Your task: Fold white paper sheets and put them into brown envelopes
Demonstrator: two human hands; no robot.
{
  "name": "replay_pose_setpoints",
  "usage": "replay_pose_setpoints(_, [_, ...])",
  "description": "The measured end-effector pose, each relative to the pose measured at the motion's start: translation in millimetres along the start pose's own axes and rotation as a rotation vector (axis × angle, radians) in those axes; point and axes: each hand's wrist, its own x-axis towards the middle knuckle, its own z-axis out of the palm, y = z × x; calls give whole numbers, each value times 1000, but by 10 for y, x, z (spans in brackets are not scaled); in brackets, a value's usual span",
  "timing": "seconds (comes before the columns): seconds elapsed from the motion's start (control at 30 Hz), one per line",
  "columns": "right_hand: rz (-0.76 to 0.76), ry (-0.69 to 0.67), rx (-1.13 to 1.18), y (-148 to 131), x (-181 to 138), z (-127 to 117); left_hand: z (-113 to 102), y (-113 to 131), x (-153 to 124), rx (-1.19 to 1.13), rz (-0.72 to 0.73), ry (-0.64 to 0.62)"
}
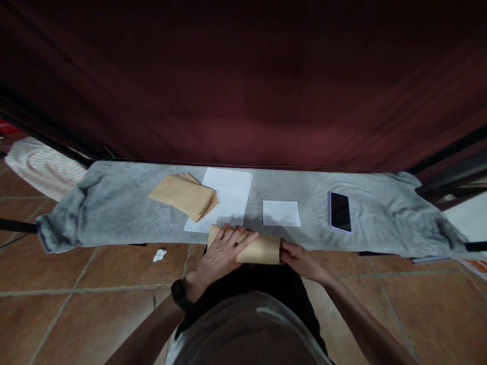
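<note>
A brown paper envelope (262, 249) lies crosswise in front of my body, at the near edge of a cloth-covered bench. My left hand (224, 248) rests flat over its left part, fingers stretched and thumb apart on top of the paper. At the envelope's right end, my right hand (294, 257) has its fingers curled round the edge; some fingertips are hidden by the paper. Just beyond lie a folded white sheet (281, 213) and a stack of white paper (228, 190). Fanned brown envelopes (182, 195) overlap that stack's left side.
A grey cloth (122, 203) covers the narrow bench. Toward its right side lies a phone (340, 212) in a light purple case. A dark red curtain (243, 101) hangs behind the bench. A crumpled white scrap (160, 255) is on the tiled floor.
</note>
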Motion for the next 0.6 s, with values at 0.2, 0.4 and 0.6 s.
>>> replay_pose_setpoints(0.2, [55, 396, -103, 307, 409, -360, 42, -345, 39, -11, -179, 98])
replay_pose_setpoints(0.4, [304, 550, -635, 451, 758, -405, 164, -513, 76, 6, -235, 95])
replay_pose_setpoints(0.6, [426, 551, -737, 416, 930, -342, 276, -597, 40, 15, -258, 89])
